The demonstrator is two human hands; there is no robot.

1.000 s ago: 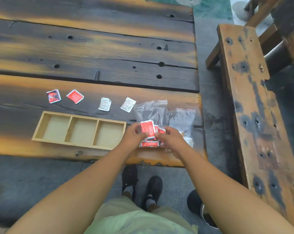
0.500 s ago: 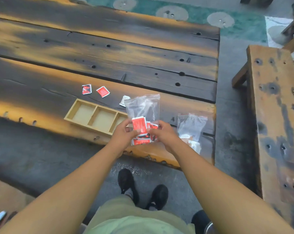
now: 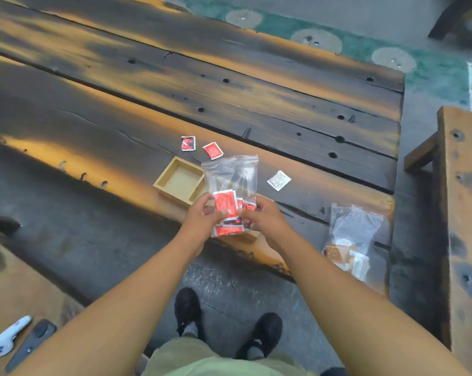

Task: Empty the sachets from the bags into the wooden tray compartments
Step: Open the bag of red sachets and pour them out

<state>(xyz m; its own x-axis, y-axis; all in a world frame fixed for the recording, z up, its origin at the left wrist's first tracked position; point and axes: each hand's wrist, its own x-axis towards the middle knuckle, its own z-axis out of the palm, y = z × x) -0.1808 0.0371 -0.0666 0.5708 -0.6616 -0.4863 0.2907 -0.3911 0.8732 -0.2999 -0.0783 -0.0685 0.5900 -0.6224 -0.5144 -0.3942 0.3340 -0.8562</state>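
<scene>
Hanging upright between both hands, the clear plastic zip bag (image 3: 230, 175) has drifted left since half a second ago. It now covers the middle and right compartments of the pale three-part wooden tray (image 3: 179, 181), where before only the right one was partly hidden. Only the tray's left compartment shows, down to its plain wood floor. The second clear plastic bag (image 3: 357, 234), with white and brownish sachets inside, lies flat near the right end of the dark, scorched plank bench (image 3: 93, 126), further from the hands than it was.

The left hand (image 3: 202, 215) has its fingers curled round the bag's lower left edge, the thumb pressed on the front over a red sachet. The right hand (image 3: 262, 217) pinches the lower right edge in the same way. Both grips look as they did before.

The glossy red square sachets (image 3: 225, 203) are bunched in the bottom of the held bag. Its upper half is crinkled, see-through and slack, with a zip strip across the top. On the bench, pitted with knots and holes, two loose red sachets (image 3: 213, 150) lie just beyond the tray. One white paper sachet (image 3: 278, 180) lies to the right of the bag.
</scene>
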